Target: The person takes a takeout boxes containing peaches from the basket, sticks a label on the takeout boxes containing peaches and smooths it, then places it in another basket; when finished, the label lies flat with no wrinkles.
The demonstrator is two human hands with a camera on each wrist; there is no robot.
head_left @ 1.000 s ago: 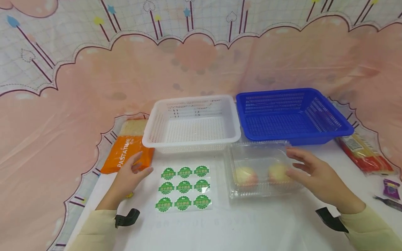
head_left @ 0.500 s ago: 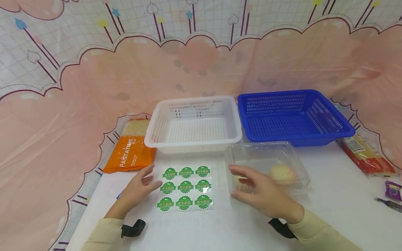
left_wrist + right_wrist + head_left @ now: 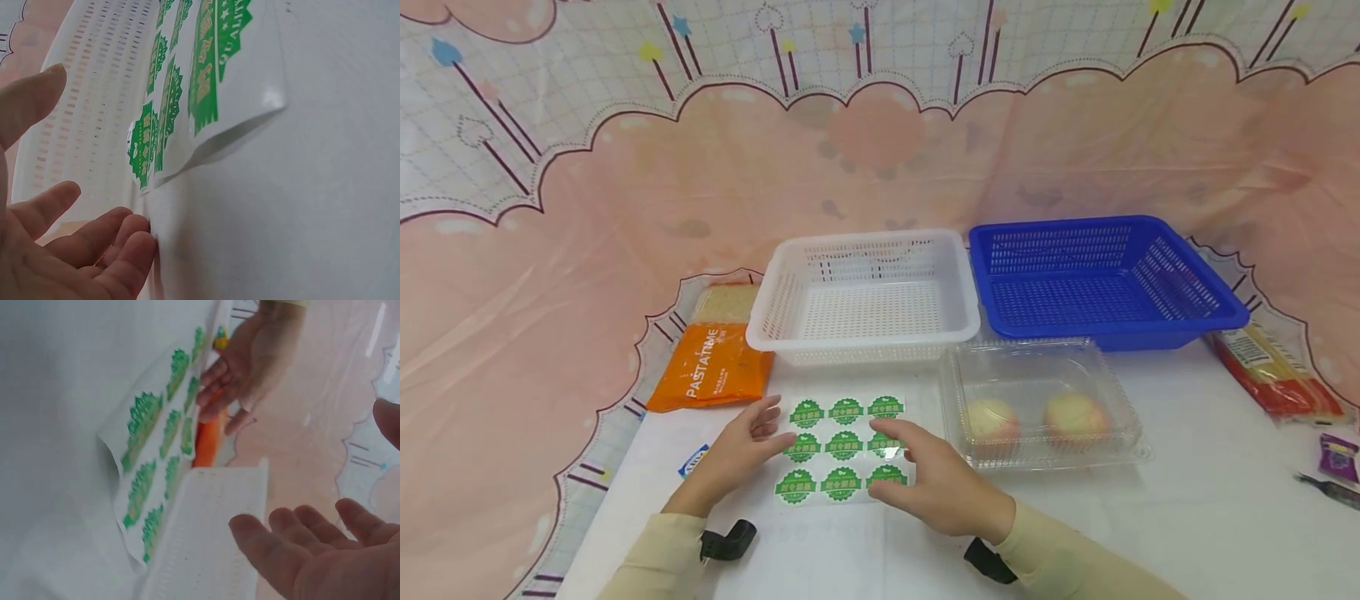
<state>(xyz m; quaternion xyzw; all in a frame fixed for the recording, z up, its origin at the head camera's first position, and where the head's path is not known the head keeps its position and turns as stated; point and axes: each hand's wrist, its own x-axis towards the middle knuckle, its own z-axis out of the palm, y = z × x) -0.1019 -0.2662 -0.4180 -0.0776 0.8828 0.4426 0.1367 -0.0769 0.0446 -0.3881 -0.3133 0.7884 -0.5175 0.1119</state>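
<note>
A clear sheet of round green stickers lies on the white table in the head view, in several rows. At its left edge is my left hand, fingers relaxed and holding nothing. My right hand hovers over the sheet's right side with fingers apart and nothing between them. In the left wrist view a corner of the sticker sheet stands slightly off the table. The right wrist view shows the same sheet curling at its near edge. Right of it sits a shut clear plastic box with two round yellow-pink fruits inside.
Behind the sheet stands a white basket, with a blue basket to its right. An orange pasta packet lies at left, a small blue wrapper below it. A red-yellow packet, purple sachet and dark tool lie far right.
My right hand has moved left from the clear box, passing in front of it, to the sticker sheet. The left hand has shifted slightly right and down, up to the sheet's edge.
</note>
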